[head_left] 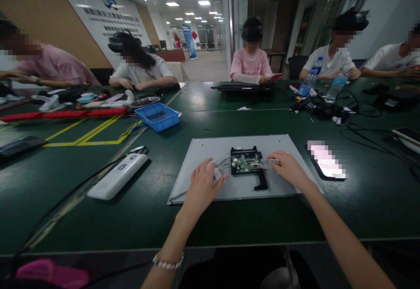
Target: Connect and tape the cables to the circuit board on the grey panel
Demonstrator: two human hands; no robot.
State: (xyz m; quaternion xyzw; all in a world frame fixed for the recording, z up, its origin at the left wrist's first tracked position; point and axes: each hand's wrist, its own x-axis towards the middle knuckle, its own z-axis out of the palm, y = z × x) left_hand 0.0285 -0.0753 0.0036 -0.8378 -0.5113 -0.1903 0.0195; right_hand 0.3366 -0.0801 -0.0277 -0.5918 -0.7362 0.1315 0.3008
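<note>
A grey flat panel lies on the green table, with a black bracket and a green circuit board on its middle. Left of the board, my left hand is over the panel, thumb and fingers apart around a small white piece; whether it grips that piece is unclear. Grey wires run from the board toward this hand. On the board's right side, my right hand pinches a small whitish connector or cable end between thumb and fingers.
A white power bank with a black cable lies at left, a blue tray beyond it. At right is a lit phone. Bottles, cables and a dark flat device stand farther back. Several people sit across the table.
</note>
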